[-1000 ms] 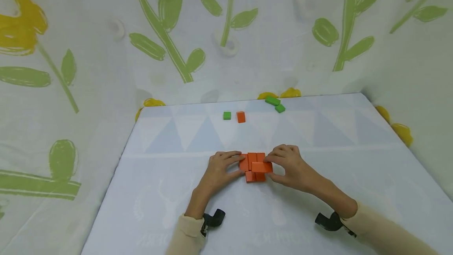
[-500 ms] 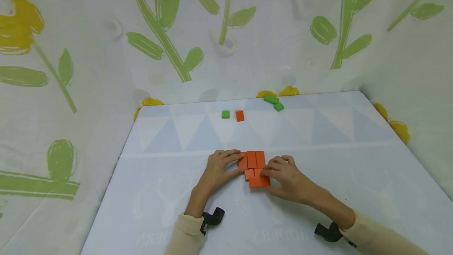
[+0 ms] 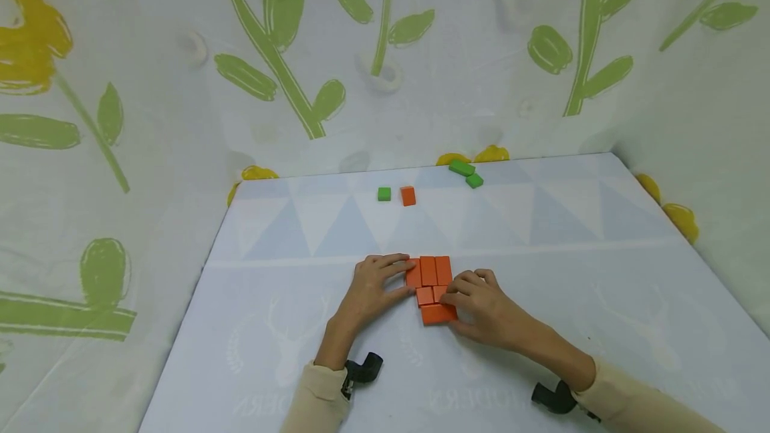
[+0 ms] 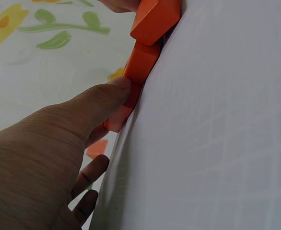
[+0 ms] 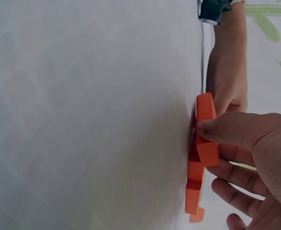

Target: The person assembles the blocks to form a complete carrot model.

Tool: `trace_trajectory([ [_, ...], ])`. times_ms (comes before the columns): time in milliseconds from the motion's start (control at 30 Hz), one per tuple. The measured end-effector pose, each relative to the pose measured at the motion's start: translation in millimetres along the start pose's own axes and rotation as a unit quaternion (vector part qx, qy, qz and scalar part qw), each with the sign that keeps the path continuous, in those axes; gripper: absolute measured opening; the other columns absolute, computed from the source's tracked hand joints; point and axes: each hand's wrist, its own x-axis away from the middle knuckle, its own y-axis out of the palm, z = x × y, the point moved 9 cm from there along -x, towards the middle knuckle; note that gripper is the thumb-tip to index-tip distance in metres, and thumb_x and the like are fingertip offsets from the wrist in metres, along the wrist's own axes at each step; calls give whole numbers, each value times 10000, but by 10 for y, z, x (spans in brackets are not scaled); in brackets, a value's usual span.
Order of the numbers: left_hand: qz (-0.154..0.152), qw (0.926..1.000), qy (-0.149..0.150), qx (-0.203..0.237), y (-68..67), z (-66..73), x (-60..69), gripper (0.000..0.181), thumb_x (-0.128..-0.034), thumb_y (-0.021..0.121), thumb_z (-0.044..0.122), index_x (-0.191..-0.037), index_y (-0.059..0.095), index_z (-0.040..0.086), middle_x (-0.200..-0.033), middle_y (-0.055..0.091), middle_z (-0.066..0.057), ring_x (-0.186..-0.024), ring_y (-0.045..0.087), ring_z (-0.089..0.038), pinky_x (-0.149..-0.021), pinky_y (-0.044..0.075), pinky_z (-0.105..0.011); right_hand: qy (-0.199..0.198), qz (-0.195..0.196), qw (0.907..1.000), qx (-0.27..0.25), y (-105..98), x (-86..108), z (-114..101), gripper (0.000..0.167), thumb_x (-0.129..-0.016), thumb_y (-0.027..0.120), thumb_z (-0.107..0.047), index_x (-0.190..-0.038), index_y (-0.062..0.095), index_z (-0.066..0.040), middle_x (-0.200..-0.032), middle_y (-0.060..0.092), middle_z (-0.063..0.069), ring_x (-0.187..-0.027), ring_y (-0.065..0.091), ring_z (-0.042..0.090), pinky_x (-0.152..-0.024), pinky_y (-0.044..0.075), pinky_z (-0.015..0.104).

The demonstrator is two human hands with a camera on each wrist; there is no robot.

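Several orange wooden blocks lie close together mid-table in the head view. Three upright ones form the back row, with a left block [image 3: 413, 274], and two smaller blocks [image 3: 425, 296] sit in front of them. My left hand [image 3: 374, 286] pinches the left block between thumb and index finger at its front and back ends; its thumb also shows against the blocks in the left wrist view. My right hand [image 3: 486, 306] holds a longer orange block [image 3: 438, 315] crosswise at the front of the group, thumb on its near side [image 5: 207, 127]. The fingers hide part of the right small block.
Farther back on the white table [image 3: 301, 326] are a small green block [image 3: 384, 194] and an orange block [image 3: 408, 196]. Two more green blocks [image 3: 461, 168] lie near the back edge. A flower-patterned cloth wall [image 3: 445, 99] rises behind and at both sides.
My right hand has brought the longer orange block from over the group towards me, down to its front edge, then slightly left. The left hand has stayed at the left block.
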Motion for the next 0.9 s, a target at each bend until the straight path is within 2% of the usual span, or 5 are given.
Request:
trace_trajectory([
  [667, -104, 9999, -48, -73, 20, -16, -14, 501, -905, 733, 413, -1359, 652, 216, -1408, 580, 29, -1196, 518, -263, -977, 384, -528, 43, 10, 9997, 247, 63, 16, -8, 349, -722, 903, -253, -1019, 745, -159, -1011, 613, -24, -1058, 547, 218, -888, 382, 467],
  [900, -97, 9999, -55, -53, 13, -13, -16, 494, -906, 735, 403, -1357, 653, 217, -1405, 580, 41, -1192, 518, -256, -972, 386, -521, 12, 64, 10000, -30, -11, -30, 23, 367, -714, 911, -278, -1008, 729, -153, -1022, 617, -32, -1052, 549, 203, -879, 384, 469],
])
